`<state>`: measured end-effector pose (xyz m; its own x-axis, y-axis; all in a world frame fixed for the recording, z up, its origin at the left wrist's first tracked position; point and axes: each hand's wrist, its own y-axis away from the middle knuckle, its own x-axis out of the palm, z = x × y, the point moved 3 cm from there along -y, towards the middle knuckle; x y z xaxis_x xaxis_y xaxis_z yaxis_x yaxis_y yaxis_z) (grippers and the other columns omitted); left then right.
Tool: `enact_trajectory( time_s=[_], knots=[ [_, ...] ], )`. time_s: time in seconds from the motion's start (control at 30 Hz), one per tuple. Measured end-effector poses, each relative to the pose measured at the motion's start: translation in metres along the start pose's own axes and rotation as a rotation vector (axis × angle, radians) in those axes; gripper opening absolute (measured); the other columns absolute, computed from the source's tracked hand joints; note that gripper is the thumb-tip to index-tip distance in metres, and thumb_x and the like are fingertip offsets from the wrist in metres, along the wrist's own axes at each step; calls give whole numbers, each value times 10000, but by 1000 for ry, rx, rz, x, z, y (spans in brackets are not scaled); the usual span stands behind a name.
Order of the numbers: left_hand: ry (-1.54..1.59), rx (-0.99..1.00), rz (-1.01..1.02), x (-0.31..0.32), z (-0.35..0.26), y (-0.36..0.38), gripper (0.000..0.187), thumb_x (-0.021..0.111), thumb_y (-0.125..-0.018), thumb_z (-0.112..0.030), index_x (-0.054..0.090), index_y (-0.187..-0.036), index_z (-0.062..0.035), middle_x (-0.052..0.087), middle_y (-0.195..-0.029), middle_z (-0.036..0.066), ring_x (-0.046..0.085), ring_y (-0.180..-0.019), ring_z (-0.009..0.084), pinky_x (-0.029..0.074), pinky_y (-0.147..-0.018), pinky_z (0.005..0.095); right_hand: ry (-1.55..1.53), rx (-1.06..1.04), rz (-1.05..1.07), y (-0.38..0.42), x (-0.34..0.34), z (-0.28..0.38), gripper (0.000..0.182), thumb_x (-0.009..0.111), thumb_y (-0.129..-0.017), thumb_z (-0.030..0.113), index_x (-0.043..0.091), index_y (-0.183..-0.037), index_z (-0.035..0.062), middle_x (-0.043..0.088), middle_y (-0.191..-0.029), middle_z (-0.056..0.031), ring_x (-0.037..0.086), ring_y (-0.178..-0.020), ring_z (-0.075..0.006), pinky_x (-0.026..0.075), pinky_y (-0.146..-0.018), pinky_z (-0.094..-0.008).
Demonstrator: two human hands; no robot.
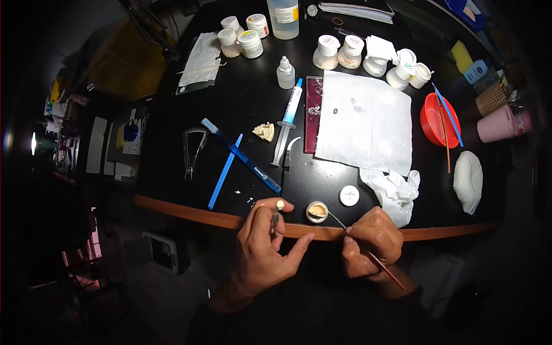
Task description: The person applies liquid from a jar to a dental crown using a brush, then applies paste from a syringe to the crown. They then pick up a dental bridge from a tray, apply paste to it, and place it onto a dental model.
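My left hand (265,247) is closed around a slim metal holder (275,221) with a small, pale, tooth-like piece (280,204) at its upper end. In my right hand (375,237) is a thin brush (386,270) with a reddish handle, gripped between thumb and fingers. The brush's dark front end points at a small open jar (317,218) near the table edge; whether it touches the jar cannot be made out. Cream-coloured paste or powder (318,211) shows inside the jar. Its likely white lid (348,195) lies just behind and to the right.
A white paper sheet (368,126) covers a dark red slab (313,115). Crumpled tissue (397,192) lies behind my right hand. A syringe (290,112), blue toothbrush (247,161), calipers (192,149) and tooth model (263,131) are left. Several jars (351,53) stand behind; a red bowl (438,123) is right.
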<state>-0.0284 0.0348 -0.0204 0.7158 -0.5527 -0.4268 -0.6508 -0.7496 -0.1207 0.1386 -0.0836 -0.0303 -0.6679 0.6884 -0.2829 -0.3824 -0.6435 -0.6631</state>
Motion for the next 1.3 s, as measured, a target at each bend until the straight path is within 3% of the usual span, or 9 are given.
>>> enact_trajectory(
  time_s=[0.07,0.17,0.2,0.3,0.6,0.9,1.3],
  knots=[
    [-51,37,28,7,1,-8,566,950,-712,11,614,-1168,30,627,-1014,63,391,-542,-2,327,-473,191,10,-6,-5,1,0,-1,190,631,-691,-43,664,-875,-6,613,-684,-77,548,-560,-182,423,-525,-304],
    [-55,31,116,14,-1,-13,485,930,-728,25,592,-1076,25,676,-1059,83,418,-525,0,346,-461,196,15,-9,-10,3,-1,-2,188,632,-691,-43,664,-873,-5,613,-680,-76,546,-554,-182,421,-520,-303],
    [-49,83,65,17,-2,-15,433,911,-741,37,543,-967,4,727,-1104,109,445,-510,10,364,-442,202,16,-10,-10,3,-1,-2,188,632,-691,-43,664,-873,-5,614,-680,-76,547,-553,-182,422,-520,-303],
    [-73,98,71,22,2,-16,446,903,-741,40,493,-907,-17,755,-1134,140,456,-506,16,378,-426,211,13,-13,-13,4,-1,-2,188,632,-691,-42,663,-872,-4,617,-680,-75,548,-551,-182,424,-521,-300],
    [-209,147,-75,21,-6,-15,377,895,-697,-2,579,-902,-3,666,-883,33,485,-580,37,384,-425,215,-11,-32,-20,2,0,-2,211,651,-650,-48,673,-852,6,618,-676,-66,524,-521,-184,417,-486,-301],
    [-232,173,-84,24,-6,-16,446,904,-680,-8,480,-813,-37,708,-919,83,548,-616,62,407,-435,227,20,-24,15,1,5,-2,191,687,-621,-39,692,-804,14,618,-679,-56,529,-524,-191,429,-481,-304],
    [-231,189,-103,25,-4,-16,453,917,-684,-12,477,-792,-23,647,-855,78,590,-638,88,430,-436,244,56,-51,16,-2,7,0,212,701,-644,-57,699,-843,17,634,-703,-54,549,-546,-192,441,-495,-302]
  ],
)
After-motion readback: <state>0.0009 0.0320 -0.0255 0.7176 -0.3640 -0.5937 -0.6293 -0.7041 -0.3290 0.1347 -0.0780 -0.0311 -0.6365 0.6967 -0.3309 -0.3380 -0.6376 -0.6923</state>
